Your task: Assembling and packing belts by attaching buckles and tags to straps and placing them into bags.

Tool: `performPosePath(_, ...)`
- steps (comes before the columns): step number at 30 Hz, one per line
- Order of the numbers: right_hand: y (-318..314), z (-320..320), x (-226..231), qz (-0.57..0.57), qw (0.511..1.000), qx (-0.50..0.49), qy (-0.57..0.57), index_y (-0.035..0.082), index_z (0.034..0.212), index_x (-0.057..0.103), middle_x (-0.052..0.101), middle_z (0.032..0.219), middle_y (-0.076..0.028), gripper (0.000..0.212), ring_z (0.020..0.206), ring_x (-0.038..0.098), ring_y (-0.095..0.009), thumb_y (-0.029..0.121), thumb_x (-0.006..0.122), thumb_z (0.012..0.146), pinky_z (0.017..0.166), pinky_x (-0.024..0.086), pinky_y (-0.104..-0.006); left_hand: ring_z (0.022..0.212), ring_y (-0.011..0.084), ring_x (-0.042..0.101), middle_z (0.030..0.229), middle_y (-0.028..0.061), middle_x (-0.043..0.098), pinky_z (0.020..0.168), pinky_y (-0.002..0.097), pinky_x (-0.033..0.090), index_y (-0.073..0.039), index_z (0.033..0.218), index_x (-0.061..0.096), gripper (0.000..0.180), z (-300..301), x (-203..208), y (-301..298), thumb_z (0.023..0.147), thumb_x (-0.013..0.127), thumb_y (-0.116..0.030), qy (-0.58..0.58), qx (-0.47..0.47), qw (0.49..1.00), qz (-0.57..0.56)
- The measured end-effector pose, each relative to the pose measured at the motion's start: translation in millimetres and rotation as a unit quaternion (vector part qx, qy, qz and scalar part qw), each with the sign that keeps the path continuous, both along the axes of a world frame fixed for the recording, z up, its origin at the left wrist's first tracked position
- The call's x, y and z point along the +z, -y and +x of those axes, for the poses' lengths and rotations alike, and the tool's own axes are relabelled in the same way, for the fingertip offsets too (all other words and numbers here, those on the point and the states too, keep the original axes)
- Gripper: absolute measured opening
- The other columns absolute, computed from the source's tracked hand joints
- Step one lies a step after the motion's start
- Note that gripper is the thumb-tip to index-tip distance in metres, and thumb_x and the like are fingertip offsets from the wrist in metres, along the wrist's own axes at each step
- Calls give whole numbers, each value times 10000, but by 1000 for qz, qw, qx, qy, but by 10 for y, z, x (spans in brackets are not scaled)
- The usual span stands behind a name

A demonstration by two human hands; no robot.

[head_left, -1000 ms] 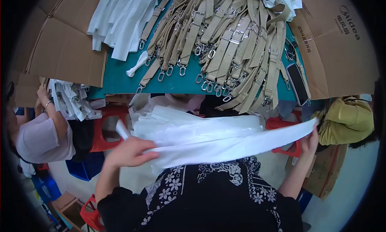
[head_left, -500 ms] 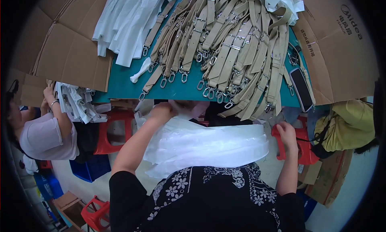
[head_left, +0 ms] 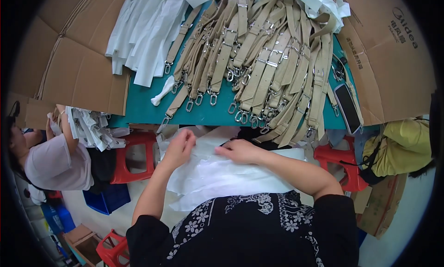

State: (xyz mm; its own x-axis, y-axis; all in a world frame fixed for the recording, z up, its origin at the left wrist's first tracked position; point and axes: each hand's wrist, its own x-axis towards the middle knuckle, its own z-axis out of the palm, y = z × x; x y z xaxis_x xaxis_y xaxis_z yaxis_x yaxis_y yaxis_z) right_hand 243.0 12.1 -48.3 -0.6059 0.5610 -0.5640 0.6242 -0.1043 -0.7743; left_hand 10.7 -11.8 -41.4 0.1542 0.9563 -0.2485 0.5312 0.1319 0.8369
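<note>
Long, thin white sheets (head_left: 217, 176), like plastic or paper strips, lie layered across my lap below the table edge. Over their left end is my left hand (head_left: 180, 149), its fingers curled together; what they hold, if anything, I cannot make out. My right hand (head_left: 240, 151) reaches in across the sheets, its fingertips turned toward the left hand. Its fingers are drawn together, and whatever is between them is hidden. Beyond both hands, beige straps (head_left: 268, 58) with metal clasps and buckles hang over the green table (head_left: 143, 100) in a thick bunch.
White strips (head_left: 157, 35) and a knotted white piece (head_left: 163, 91) lie on the table's left. A phone (head_left: 348, 108) sits at its right edge. Cardboard (head_left: 88, 77) flanks both sides. Red stools (head_left: 134, 158) and a blue bin (head_left: 107, 198) stand below; a person (head_left: 58, 160) sits at left.
My right hand has come in from the far right to the middle of the white sheets. The left hand has dropped slightly lower and left. The view has tilted a little.
</note>
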Motion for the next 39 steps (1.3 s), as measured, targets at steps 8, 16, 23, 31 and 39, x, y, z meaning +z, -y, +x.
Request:
performPosePath(8,-128,-271,-1021,-264,949,-127,116,69,821,664,639,755,-82,513,706,604,-225,505,400,884,636,476,-366,898,318,576,918,146,624,774,411,454,-58,862,650,358,0,-870,-222,747,625,-396,-192,-118,971,-80)
performPosePath(16,-182,-721,-1120,-474,782,-385,-127,153,984,569,629,929,11,243,847,594,-119,249,681,791,715,448,-278,784,143,574,876,71,623,696,282,454,-15,843,623,186,-378,-499,-92,757,671,-172,4,-115,979,-170)
performPosePath(23,-98,-993,74,-377,781,-238,-437,83,1155,543,589,1082,-20,345,946,568,-127,215,606,842,786,452,-309,662,57,533,749,-4,583,568,195,423,-46,822,608,164,-947,749,365,701,718,-60,205,3,968,-145)
performPosePath(31,399,-1010,590,222,906,184,-311,140,1000,623,609,969,-87,275,881,569,-310,287,647,769,715,468,-390,664,203,548,709,81,530,589,302,430,-49,959,633,230,-777,1022,-318,808,609,-220,-250,137,909,305)
performPosePath(39,400,-917,418,478,808,121,-323,104,1046,594,564,1029,-122,345,960,540,-338,140,613,704,835,421,-445,747,234,537,734,43,519,563,374,438,-108,663,610,200,-598,746,-823,716,670,-292,-397,86,838,365)
